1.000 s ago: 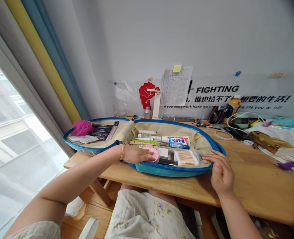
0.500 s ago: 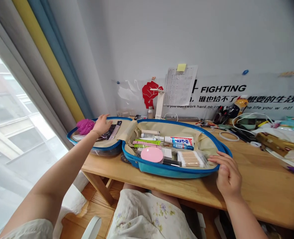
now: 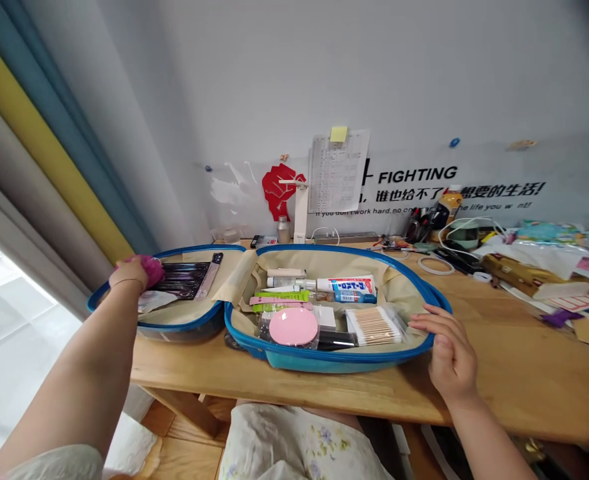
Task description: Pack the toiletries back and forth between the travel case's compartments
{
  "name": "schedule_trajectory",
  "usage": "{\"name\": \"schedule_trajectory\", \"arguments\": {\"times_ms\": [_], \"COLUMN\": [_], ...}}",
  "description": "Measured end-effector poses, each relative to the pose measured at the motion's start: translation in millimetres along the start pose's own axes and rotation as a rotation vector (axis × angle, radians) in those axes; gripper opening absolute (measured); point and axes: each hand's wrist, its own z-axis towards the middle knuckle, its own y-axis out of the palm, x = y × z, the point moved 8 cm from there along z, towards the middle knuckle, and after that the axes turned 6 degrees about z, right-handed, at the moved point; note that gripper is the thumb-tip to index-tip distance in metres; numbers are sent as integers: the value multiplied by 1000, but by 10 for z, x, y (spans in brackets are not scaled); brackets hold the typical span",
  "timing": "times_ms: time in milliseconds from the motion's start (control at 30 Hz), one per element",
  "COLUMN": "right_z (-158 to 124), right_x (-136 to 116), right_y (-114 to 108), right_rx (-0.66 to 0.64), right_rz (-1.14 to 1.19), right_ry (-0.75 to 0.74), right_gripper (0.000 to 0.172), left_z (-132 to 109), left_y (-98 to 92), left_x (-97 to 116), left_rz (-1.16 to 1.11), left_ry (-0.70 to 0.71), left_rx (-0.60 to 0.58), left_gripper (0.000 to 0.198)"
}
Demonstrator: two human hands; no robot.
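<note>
Left hand covers magenta, round mesh bath puff in left half of open blue-rimmed, cream-lined suitcase, grip hidden; puff likely light, squashy, best pinched mid-bunch; right hand loosely spread at right rim.

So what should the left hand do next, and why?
Probably the left hand should close around the magenta puff and lift it gently: the hand is right at the puff, which appears to have nothing else on top. The right hand is at the edge of the open case, where it might help steady it.
</note>
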Motion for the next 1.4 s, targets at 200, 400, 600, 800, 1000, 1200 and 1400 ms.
{"name": "schedule_trajectory", "arguments": {"times_ms": [200, 400, 600, 800, 1000, 1200, 1400], "right_z": [22, 1, 28, 33, 25, 29, 13], "right_x": [4, 15, -41, -16, -25, -19, 8], "right_y": [-8, -10, -9, -19, -19, -12, -14], "right_rx": [16, 14, 7, 7, 16, 9, 2], "right_rz": [19, 31, 37, 20, 14, 20, 38], "right_ry": [46, 66, 33, 65, 32, 41, 21], "right_gripper": [34, 35, 33, 35, 35, 34, 30], "left_z": [-220, -1179, -2219, -2780, -3025, -2559, -1920], "left_y": [-609, -840, -307, -15, 19, -351, -602], "left_x": [734, 2614, 3911, 4213, 4305, 4061, 2994], "left_rz": [-131, -346, -370, -348, -278, -494, -919], "left_ry": [59, 667, 1023, 1270, 1442, 1417, 1150], "left_rx": [190, 125, -172, -331, -467, -394, -173], "left_gripper": [40, 30, 26, 57, 63, 68, 50]}}
